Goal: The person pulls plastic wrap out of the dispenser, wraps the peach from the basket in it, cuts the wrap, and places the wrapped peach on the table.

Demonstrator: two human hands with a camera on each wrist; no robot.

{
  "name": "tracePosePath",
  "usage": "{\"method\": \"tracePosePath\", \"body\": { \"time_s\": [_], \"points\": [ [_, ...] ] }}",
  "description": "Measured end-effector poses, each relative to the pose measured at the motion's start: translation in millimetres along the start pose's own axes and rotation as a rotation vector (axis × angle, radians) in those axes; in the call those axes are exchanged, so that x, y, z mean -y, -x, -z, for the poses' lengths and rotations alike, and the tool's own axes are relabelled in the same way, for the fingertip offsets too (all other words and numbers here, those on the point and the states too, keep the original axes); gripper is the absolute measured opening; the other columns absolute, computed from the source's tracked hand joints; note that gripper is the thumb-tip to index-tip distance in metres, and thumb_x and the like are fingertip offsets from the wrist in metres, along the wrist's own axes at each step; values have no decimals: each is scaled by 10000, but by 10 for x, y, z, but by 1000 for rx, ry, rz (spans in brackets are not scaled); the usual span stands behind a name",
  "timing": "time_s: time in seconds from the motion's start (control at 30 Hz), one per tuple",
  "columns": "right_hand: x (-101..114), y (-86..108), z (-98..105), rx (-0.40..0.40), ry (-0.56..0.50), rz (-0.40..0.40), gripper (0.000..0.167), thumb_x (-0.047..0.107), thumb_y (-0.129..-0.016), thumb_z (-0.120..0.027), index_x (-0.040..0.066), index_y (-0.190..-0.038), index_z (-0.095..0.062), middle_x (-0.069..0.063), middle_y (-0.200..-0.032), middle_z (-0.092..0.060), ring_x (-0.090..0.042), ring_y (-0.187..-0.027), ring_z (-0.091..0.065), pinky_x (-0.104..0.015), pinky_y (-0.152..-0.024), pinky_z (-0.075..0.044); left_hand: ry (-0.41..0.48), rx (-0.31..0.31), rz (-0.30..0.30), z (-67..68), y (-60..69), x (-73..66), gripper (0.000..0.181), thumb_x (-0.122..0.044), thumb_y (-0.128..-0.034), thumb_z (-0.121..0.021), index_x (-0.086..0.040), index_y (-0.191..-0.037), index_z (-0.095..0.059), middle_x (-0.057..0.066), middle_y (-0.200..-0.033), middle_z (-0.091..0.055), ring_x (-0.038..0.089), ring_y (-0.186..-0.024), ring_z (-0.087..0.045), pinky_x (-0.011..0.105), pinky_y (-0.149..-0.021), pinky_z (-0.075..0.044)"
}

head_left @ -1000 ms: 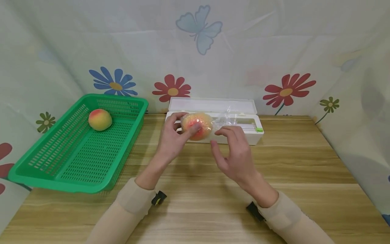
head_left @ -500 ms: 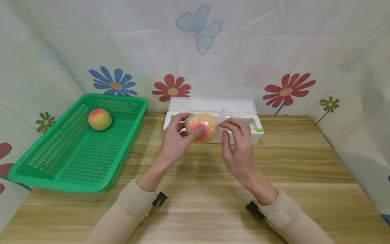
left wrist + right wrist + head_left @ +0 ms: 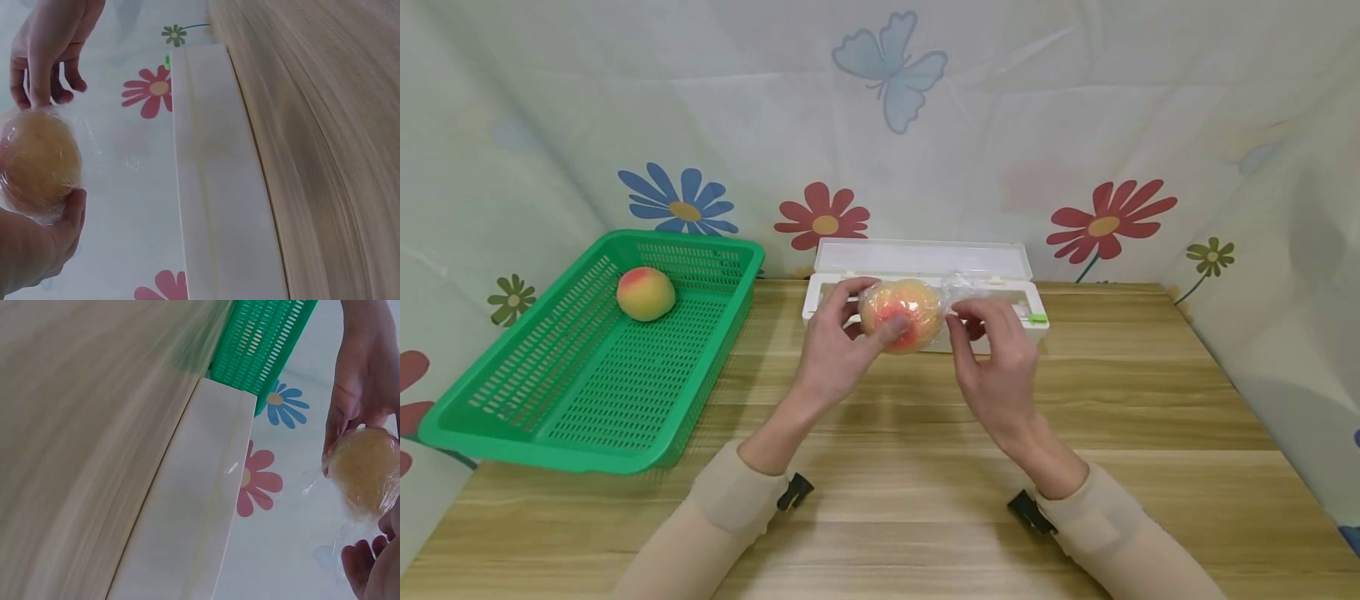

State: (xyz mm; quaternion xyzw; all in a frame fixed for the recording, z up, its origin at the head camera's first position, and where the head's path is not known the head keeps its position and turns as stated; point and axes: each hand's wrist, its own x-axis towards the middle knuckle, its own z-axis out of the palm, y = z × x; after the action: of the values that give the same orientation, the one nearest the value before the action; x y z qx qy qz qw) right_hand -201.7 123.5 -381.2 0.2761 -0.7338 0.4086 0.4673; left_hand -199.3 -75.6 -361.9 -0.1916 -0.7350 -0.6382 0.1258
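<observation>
A peach [image 3: 917, 304] wrapped in clear film is held up in front of the white box, gripped by my left hand [image 3: 835, 354] with the thumb across its front. My right hand [image 3: 1000, 362] pinches the loose film [image 3: 958, 287] at the peach's right side between thumb and fingers. The left wrist view shows the wrapped peach [image 3: 40, 162] with the left hand [image 3: 37, 250] under it and the right hand [image 3: 53, 40] above. In the right wrist view, film surrounds the peach [image 3: 365, 469], between the left hand [image 3: 369, 375] and the right hand [image 3: 381, 562].
The long white box [image 3: 1033, 340] stands behind the hands with its lid [image 3: 925, 257] raised and a green piece [image 3: 1038, 318] at its right end. At the left, a green basket [image 3: 700, 392] holds an unwrapped peach [image 3: 646, 294]. A flowered cloth [image 3: 985, 167] hangs behind the wooden table [image 3: 880, 500].
The wrapped peach and my left hand have shifted slightly right. My right hand has also moved right, and its thumb and fingers have closed on the film.
</observation>
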Motion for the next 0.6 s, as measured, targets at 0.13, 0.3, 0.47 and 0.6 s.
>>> {"method": "tracePosePath", "body": {
  "time_s": [0.13,0.3,0.47,0.6],
  "points": [
    [-12,0,13,27,-69,-84,145,-42,-927,-675,-59,-1069,-647,-169,-996,-657,-284,-917,-651,-310,-766,-581,6,8,-21,0,10,8,576,-271,-912,-804,-25,-1361,-540,85,-1267,-554,234,-1074,-635,404,-898,-565],
    [8,12,34,66,-253,-245,147,-51,-983,-549,-88,-1112,-609,-191,-1090,-596,-265,-1024,-593,-200,-816,-545,-5,39,-44,-6,21,28,676,-444,-885,-806,-39,-1360,-547,47,-1278,-552,220,-1079,-627,398,-908,-564],
    [34,-3,58,131,-383,-372,196,-91,-1004,-452,-120,-1177,-540,-167,-1152,-561,-298,-1089,-554,-252,-904,-521,-30,76,-68,-16,22,32,622,-334,-881,-835,-52,-1361,-559,34,-1290,-544,215,-1084,-616,371,-913,-563],
    [44,-23,76,195,-385,-419,260,-89,-1000,-417,-110,-1239,-517,-161,-1199,-571,-294,-1134,-548,-266,-937,-491,-54,90,-75,-20,19,26,587,-223,-856,-864,-78,-1346,-577,16,-1286,-542,212,-1105,-596,360,-922,-559]
  ]
}}
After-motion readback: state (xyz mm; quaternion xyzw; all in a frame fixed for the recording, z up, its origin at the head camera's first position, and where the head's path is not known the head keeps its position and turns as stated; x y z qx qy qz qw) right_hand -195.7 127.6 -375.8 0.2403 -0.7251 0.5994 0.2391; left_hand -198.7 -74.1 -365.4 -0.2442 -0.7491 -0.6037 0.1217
